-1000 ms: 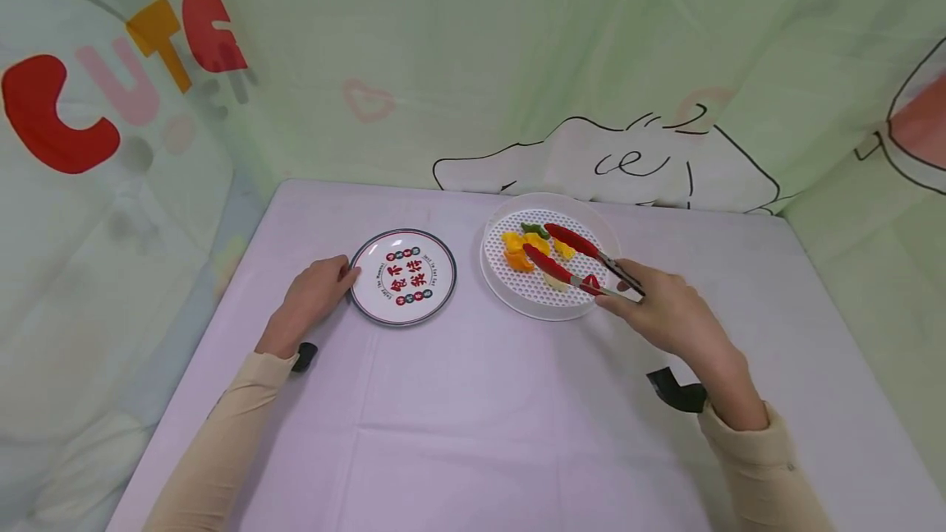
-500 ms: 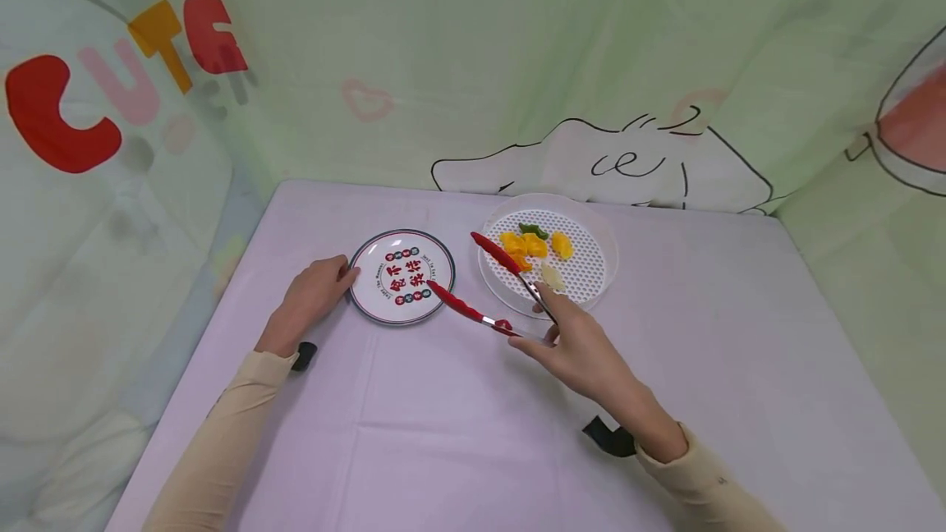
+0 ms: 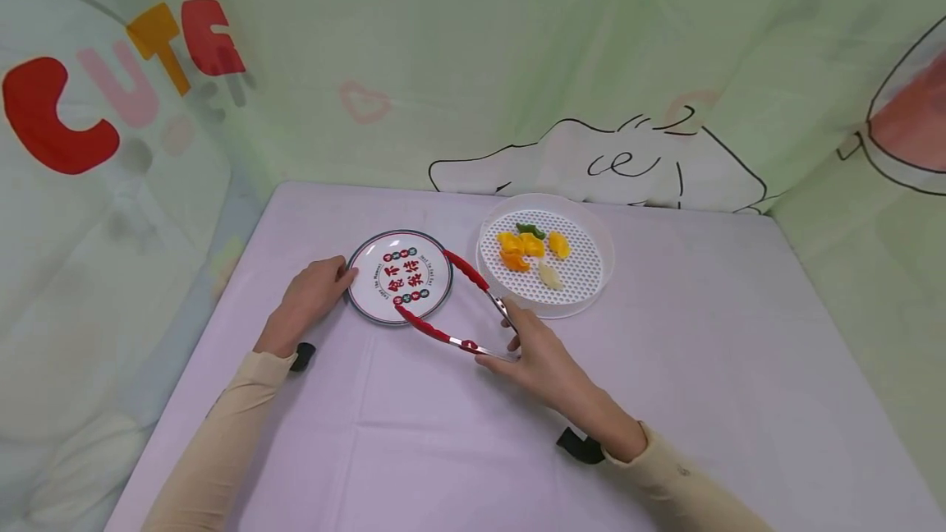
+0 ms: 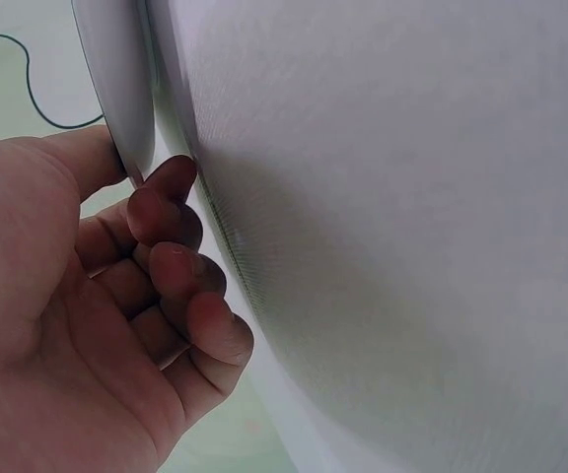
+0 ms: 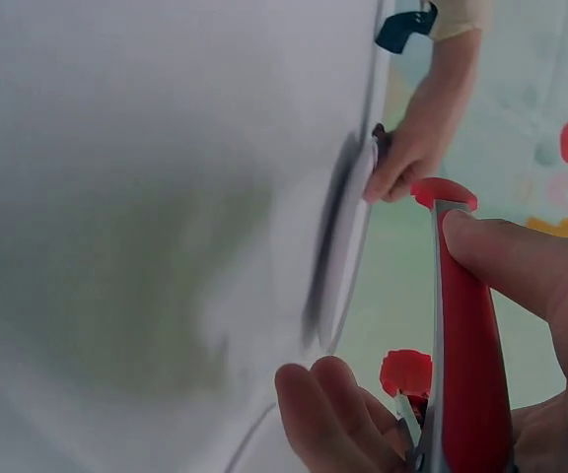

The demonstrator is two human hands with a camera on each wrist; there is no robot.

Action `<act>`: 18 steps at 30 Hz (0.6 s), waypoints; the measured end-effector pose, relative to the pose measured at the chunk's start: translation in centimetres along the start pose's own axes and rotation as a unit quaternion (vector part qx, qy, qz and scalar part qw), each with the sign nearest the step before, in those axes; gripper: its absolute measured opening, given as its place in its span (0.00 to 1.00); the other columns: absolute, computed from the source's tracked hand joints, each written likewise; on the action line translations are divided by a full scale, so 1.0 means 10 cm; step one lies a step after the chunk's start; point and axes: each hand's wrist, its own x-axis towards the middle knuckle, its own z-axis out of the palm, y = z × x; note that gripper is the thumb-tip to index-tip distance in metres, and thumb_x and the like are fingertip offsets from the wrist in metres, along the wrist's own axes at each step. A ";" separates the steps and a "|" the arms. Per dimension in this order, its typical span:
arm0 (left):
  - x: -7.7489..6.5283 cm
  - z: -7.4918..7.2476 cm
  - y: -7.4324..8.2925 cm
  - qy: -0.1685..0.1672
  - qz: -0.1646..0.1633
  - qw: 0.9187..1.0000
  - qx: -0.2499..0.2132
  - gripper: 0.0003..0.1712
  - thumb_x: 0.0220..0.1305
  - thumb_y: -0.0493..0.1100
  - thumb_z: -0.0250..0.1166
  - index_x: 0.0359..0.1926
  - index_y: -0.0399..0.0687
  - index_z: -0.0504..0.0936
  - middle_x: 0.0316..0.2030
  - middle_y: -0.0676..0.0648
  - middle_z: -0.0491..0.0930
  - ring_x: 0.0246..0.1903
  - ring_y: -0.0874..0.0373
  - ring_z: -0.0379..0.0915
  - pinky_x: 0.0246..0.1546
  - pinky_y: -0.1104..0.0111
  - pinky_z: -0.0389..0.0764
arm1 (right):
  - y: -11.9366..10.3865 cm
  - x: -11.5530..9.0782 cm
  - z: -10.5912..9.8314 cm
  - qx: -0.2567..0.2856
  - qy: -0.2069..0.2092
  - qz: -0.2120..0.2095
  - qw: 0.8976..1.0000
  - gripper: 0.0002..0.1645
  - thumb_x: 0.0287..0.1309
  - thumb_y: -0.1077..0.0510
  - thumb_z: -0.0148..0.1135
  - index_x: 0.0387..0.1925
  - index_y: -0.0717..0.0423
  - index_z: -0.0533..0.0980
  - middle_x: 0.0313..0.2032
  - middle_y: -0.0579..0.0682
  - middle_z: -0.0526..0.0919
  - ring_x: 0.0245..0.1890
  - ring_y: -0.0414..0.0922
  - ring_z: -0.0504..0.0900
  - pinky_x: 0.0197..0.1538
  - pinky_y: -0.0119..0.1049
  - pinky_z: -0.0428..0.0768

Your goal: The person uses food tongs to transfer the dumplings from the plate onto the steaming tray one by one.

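My left hand (image 3: 312,298) pinches the left rim of a round white plate (image 3: 368,269) printed with red characters. In the left wrist view, the thumb lies on one side of the plate edge (image 4: 116,89) and the fingertips on the other. My right hand (image 3: 550,364) holds a pair of red-tipped metal tongs (image 3: 424,325). Their arms are spread wide, with nothing between them, and their tips overlap the right side of the plate in the head view. A red handle of the tongs (image 5: 471,345) shows under my thumb in the right wrist view.
Right of the plate stands a round white perforated steamer tray (image 3: 587,273). In it lie several yellow dumpling-like pieces (image 3: 532,245), an orange one (image 3: 515,262), a green one (image 3: 530,231) and a pale one (image 3: 550,276). Printed cloth walls (image 3: 355,48) rise behind the table.
My right hand has carried the spread tongs left and towards me, from over the steamer tray to the plate. The left hand stays at the plate's rim.
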 end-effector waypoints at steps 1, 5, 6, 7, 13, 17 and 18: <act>0.00 0.00 0.00 0.000 -0.001 1.000 -0.001 0.16 0.67 0.52 0.51 0.32 0.43 0.71 0.21 0.47 0.70 0.22 0.56 0.65 0.22 0.67 0.64 | 0.00 0.01 0.03 -0.001 0.000 -0.002 1.000 0.54 0.38 0.42 0.73 0.66 0.46 0.56 0.48 0.49 0.75 0.36 0.44 0.75 0.32 0.30 0.75; -0.01 -0.01 0.02 -0.002 -0.004 1.000 -0.004 0.16 0.67 0.52 0.52 0.32 0.42 0.71 0.21 0.47 0.70 0.22 0.56 0.65 0.22 0.68 0.64 | -0.01 0.04 0.13 -0.003 0.001 -0.012 1.000 0.55 0.38 0.43 0.74 0.66 0.49 0.57 0.47 0.50 0.75 0.38 0.44 0.74 0.34 0.30 0.75; -0.01 -0.01 0.02 -0.002 -0.003 1.000 -0.004 0.16 0.67 0.52 0.51 0.32 0.43 0.71 0.21 0.47 0.70 0.22 0.56 0.65 0.22 0.68 0.64 | -0.01 0.04 0.15 -0.004 0.004 -0.014 1.000 0.55 0.38 0.43 0.74 0.66 0.49 0.57 0.47 0.50 0.74 0.38 0.44 0.74 0.35 0.30 0.75; -0.01 0.00 0.01 -0.002 -0.003 1.000 -0.003 0.16 0.67 0.52 0.51 0.32 0.43 0.70 0.21 0.47 0.70 0.22 0.56 0.65 0.22 0.68 0.64 | -0.02 0.06 0.17 -0.005 0.006 -0.015 1.000 0.54 0.38 0.43 0.73 0.66 0.49 0.56 0.47 0.50 0.74 0.38 0.44 0.74 0.35 0.30 0.75; -0.03 -0.02 0.01 -0.002 0.000 1.000 -0.009 0.16 0.68 0.52 0.50 0.31 0.44 0.71 0.20 0.48 0.71 0.21 0.57 0.65 0.21 0.68 0.64 | -0.03 0.13 0.25 -0.015 0.028 -0.027 0.999 0.50 0.41 0.43 0.72 0.63 0.53 0.58 0.42 0.51 0.73 0.39 0.43 0.71 0.38 0.32 0.74; -0.04 -0.04 0.03 -0.008 0.001 1.000 -0.011 0.17 0.68 0.52 0.50 0.31 0.43 0.71 0.21 0.48 0.71 0.21 0.57 0.65 0.21 0.68 0.64 | -0.02 0.14 0.29 -0.033 0.032 -0.023 0.999 0.49 0.41 0.43 0.71 0.62 0.55 0.59 0.40 0.51 0.72 0.38 0.43 0.68 0.39 0.33 0.73; -0.04 -0.04 0.03 -0.010 0.000 1.000 -0.012 0.16 0.68 0.52 0.50 0.31 0.43 0.71 0.21 0.48 0.71 0.21 0.57 0.65 0.21 0.68 0.64 | -0.02 0.14 0.30 -0.039 0.032 -0.019 0.999 0.49 0.41 0.42 0.71 0.61 0.55 0.59 0.39 0.50 0.73 0.38 0.43 0.68 0.38 0.33 0.72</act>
